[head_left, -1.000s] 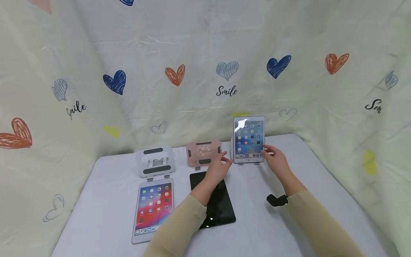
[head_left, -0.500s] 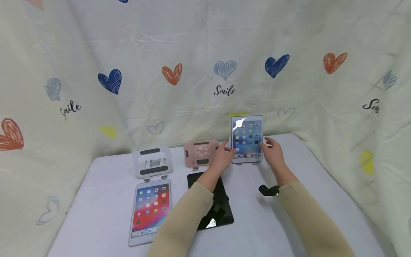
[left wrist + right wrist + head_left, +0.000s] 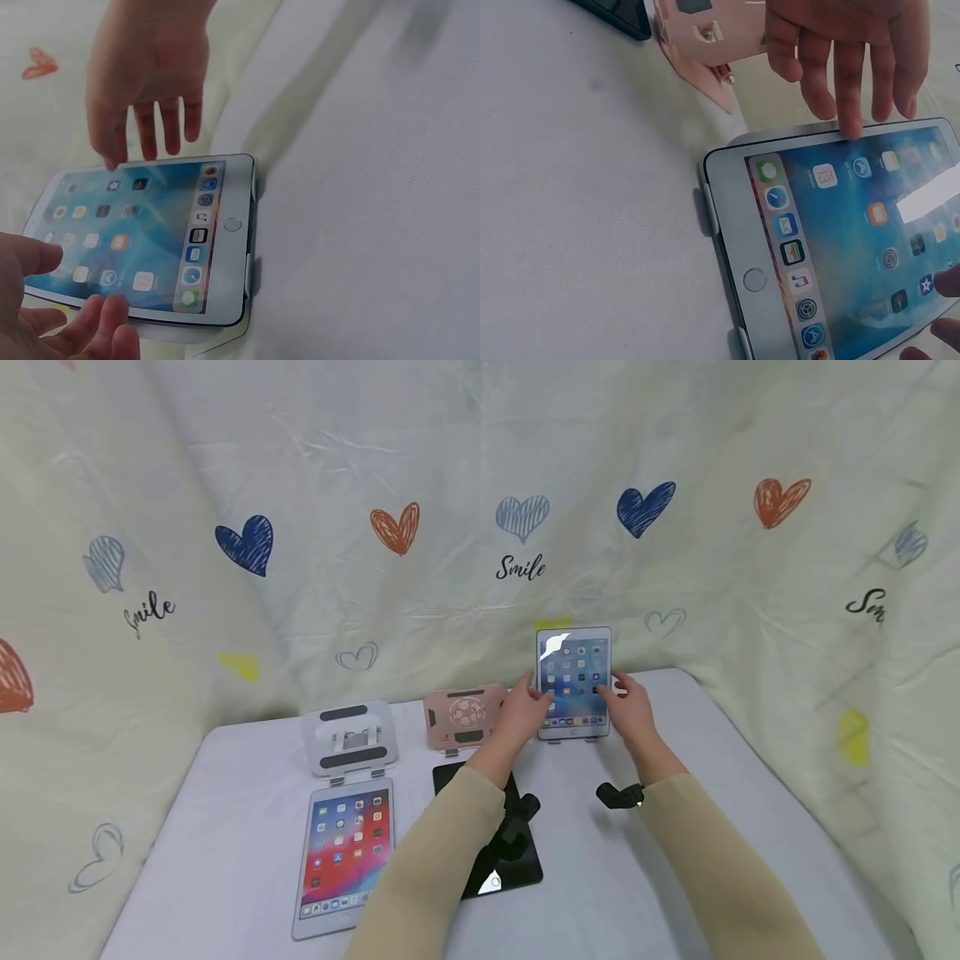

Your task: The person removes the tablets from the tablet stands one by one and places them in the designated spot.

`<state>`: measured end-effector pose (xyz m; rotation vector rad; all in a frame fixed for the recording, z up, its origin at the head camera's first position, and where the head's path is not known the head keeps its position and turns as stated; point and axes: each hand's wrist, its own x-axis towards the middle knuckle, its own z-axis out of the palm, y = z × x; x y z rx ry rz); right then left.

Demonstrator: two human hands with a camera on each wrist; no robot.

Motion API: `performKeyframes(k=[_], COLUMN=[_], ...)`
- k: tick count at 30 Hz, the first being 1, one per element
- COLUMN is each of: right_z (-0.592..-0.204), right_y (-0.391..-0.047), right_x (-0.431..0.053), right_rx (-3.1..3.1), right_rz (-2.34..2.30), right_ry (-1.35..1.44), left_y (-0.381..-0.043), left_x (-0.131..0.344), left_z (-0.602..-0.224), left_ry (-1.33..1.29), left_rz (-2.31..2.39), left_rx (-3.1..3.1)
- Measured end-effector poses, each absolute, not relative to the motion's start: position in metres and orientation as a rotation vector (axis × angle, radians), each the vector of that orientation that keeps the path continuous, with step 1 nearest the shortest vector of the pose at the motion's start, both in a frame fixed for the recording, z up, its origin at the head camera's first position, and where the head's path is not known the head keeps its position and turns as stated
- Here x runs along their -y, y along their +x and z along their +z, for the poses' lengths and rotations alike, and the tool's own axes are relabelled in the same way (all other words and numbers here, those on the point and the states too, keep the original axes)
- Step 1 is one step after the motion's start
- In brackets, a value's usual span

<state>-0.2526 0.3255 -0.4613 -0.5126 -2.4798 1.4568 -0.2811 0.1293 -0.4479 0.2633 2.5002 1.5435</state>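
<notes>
A white-framed tablet [image 3: 573, 660] with a lit blue screen stands tilted back on a white stand [image 3: 172, 332], its lower edge behind the stand's small lips. My left hand [image 3: 521, 714] is at the tablet's left side, thumb over the screen's edge and fingers extended along the side. Opposite, my right hand [image 3: 633, 710] is at the right side with its thumb on the front. In the left wrist view the right hand [image 3: 154, 64] has straight fingers, their tips near the tablet's edge. Whether either hand bears any weight cannot be seen.
A pink folding stand [image 3: 465, 714] and another white stand [image 3: 347, 739] stand to the left. Before them lie a dark-screened tablet [image 3: 525, 864], partly under my left forearm, and a tablet with a red-and-blue screen [image 3: 341, 852]. A patterned curtain [image 3: 450, 602] hangs behind the table.
My left hand has come from beside the pink stand rightward to the tablet's left side. The right hand has shifted slightly up along the right edge. The tablet stays on its stand.
</notes>
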Motion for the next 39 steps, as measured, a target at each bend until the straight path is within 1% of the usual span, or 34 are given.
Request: performKeyframes(k=[14,25,31,39], right_z=[-0.454,-0.454,-0.458,-0.465], right_y=[-0.257,-0.256,-0.255,-0.252], right_x=[-0.322,-0.329,-0.333,-0.336], right_rx=[2.46,2.445,2.403,2.337], right_rz=[1.487,1.51,1.518,1.53], right_ry=[-0.508,-0.491,-0.469,-0.463], left_y=[-0.279,-0.278,-0.271,-0.264], left_x=[-0.134,-0.138,-0.146,-0.151], left_z=[-0.446,-0.456,-0.467,-0.481], left_ry=[0.209,0.169,0.229,0.248], left_rz=[1.571,1.712,1.724,1.695], left_rx=[-2.484,-2.45,-2.599,-2.814])
